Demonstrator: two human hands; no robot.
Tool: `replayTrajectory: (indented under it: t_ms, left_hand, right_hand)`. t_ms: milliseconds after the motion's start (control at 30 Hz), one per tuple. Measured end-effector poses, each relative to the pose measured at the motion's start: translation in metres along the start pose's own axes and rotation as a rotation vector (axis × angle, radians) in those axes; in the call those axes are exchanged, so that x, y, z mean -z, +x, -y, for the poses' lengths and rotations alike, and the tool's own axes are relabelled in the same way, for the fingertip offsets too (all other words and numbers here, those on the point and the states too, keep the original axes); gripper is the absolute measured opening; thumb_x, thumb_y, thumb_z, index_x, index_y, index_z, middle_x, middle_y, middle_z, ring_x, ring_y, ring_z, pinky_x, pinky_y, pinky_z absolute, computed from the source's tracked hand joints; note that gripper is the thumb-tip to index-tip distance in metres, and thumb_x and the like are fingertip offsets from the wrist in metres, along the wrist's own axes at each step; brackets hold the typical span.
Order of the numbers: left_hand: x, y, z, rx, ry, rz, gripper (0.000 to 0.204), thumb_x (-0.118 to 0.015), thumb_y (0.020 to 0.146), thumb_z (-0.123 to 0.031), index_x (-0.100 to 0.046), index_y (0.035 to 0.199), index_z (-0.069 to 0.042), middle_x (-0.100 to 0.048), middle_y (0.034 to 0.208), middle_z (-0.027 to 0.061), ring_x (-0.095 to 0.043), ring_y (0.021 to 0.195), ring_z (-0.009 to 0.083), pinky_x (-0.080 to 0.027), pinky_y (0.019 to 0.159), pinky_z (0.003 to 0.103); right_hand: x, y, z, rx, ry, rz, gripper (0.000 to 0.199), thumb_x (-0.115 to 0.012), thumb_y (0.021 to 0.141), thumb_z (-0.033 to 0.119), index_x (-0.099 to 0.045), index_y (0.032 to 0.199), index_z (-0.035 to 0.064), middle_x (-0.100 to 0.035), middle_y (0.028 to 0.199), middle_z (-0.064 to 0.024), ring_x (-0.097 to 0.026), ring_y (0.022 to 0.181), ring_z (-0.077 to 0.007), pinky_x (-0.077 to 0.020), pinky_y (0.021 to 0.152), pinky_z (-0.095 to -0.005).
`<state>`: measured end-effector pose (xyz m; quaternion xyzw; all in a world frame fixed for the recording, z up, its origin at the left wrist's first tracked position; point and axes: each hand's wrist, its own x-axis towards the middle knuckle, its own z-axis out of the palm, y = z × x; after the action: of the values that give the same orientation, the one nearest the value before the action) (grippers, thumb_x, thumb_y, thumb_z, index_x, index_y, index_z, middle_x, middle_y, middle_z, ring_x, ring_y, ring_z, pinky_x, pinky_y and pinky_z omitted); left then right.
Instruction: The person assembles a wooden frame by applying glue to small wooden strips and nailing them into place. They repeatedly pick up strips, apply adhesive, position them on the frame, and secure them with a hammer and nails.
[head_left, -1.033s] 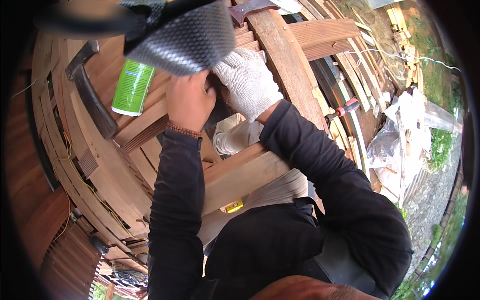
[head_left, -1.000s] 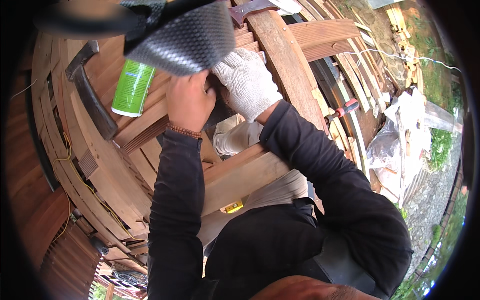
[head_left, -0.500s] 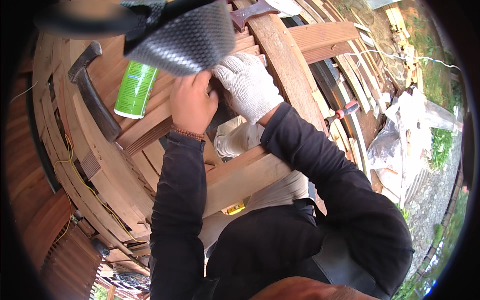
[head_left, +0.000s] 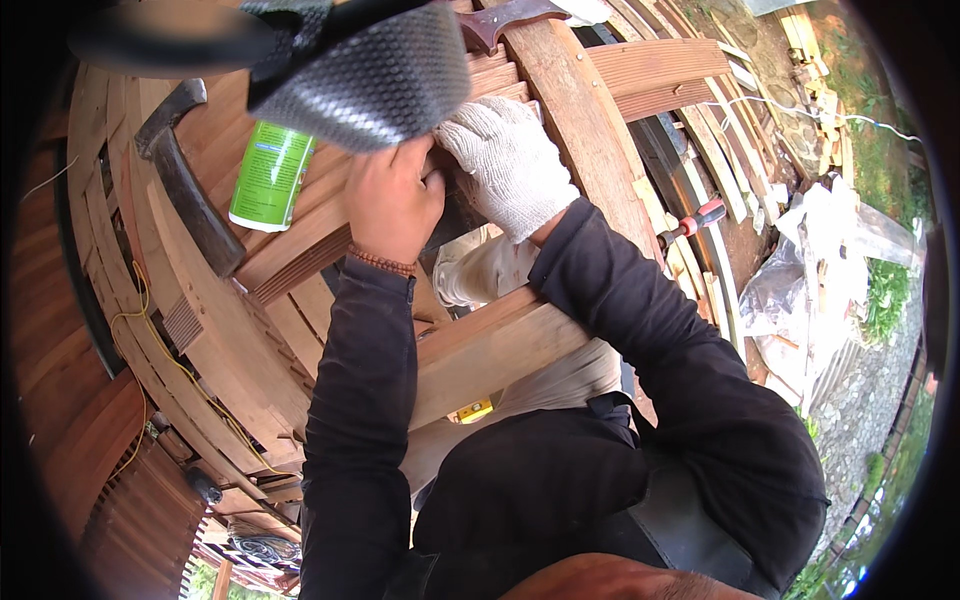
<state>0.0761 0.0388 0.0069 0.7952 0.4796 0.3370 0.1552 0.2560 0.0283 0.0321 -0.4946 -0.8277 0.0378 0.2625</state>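
My left hand (head_left: 395,200), bare with a bead bracelet at the wrist, is closed over the wooden slats. Its thumb is bent inward, and a dark grey textured flap (head_left: 375,80) close to the camera covers its fingertips. Right beside it, my right hand (head_left: 510,165) wears a white knit glove, its fingers curled toward the left thumb. Whatever the two hands grip is hidden. A green cylindrical container (head_left: 270,178) stands left of my left hand. Farther left, a hammer-like tool (head_left: 190,190) with a dark handle lies on the boards.
A thick wooden beam (head_left: 500,355) crosses in front of my body, with a yellow level (head_left: 472,411) below it. To the right are a red-and-black handled tool (head_left: 692,224) and clear plastic sheeting (head_left: 790,270). A yellow cord (head_left: 185,385) runs along the left boards. A brown handle (head_left: 510,20) lies at the top.
Both hands stay together and have shifted very slightly right in the picture. The surroundings shift a little too, as the view moves. Nothing is visibly picked up or let go.
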Motion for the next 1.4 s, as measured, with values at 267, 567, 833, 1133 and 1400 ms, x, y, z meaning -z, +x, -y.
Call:
replayTrajectory:
  t_ms: [267, 567, 833, 1133, 1400]
  left_hand:
    - [-0.002, 0.000, 0.003, 0.016, 0.019, 0.034, 0.031, -0.073, 0.072, -0.001, -0.070, 0.102, -0.003, -0.067, 0.106, 0.0109, -0.064, 0.104, 0.0360, -0.053, 0.091, 0.046]
    - [0.001, 0.004, -0.002, 0.024, 0.027, 0.063, 0.033, -0.076, 0.071, 0.000, -0.069, 0.103, -0.003, -0.066, 0.107, 0.0108, -0.063, 0.106, 0.0359, -0.052, 0.092, 0.046]
    - [0.033, 0.004, -0.005, 0.081, 0.212, 0.179, 0.043, -0.084, 0.073, -0.005, -0.069, 0.114, -0.006, -0.065, 0.114, 0.0118, -0.061, 0.114, 0.0361, -0.051, 0.100, 0.047]
    - [0.064, -0.043, 0.025, 0.064, 0.251, 0.007, 0.042, -0.087, 0.074, -0.010, -0.069, 0.112, -0.009, -0.061, 0.112, 0.0078, -0.059, 0.114, 0.0303, -0.051, 0.102, 0.044]
    - [0.061, -0.044, 0.035, 0.030, 0.094, -0.023, 0.035, -0.083, 0.074, -0.003, -0.072, 0.107, -0.006, -0.060, 0.106, 0.0089, -0.060, 0.110, 0.0315, -0.053, 0.097, 0.044]
  right_hand:
    - [-0.003, -0.003, -0.002, 0.003, -0.024, 0.027, 0.037, -0.074, 0.075, 0.012, -0.071, 0.111, 0.0055, -0.067, 0.110, -0.0121, -0.065, 0.110, -0.0345, -0.0490, 0.099, -0.0475]
    - [-0.002, -0.004, -0.002, 0.029, -0.060, -0.014, 0.037, -0.074, 0.074, 0.013, -0.071, 0.110, 0.0062, -0.067, 0.108, -0.0123, -0.064, 0.109, -0.0345, -0.0488, 0.098, -0.0483]
    - [0.000, 0.006, 0.017, 0.086, -0.052, -0.019, 0.042, -0.075, 0.074, 0.014, -0.068, 0.114, 0.0055, -0.065, 0.108, -0.0127, -0.063, 0.108, -0.0348, -0.0490, 0.096, -0.0484]
    - [-0.027, 0.029, 0.035, 0.259, -0.131, 0.207, 0.046, -0.075, 0.081, 0.018, -0.068, 0.125, 0.0071, -0.066, 0.120, -0.0124, -0.063, 0.115, -0.0339, -0.0494, 0.101, -0.0479]
    - [-0.029, 0.026, 0.035, 0.260, -0.102, 0.151, 0.045, -0.074, 0.082, 0.016, -0.069, 0.126, 0.0076, -0.067, 0.119, -0.0126, -0.063, 0.114, -0.0344, -0.0497, 0.101, -0.0481]
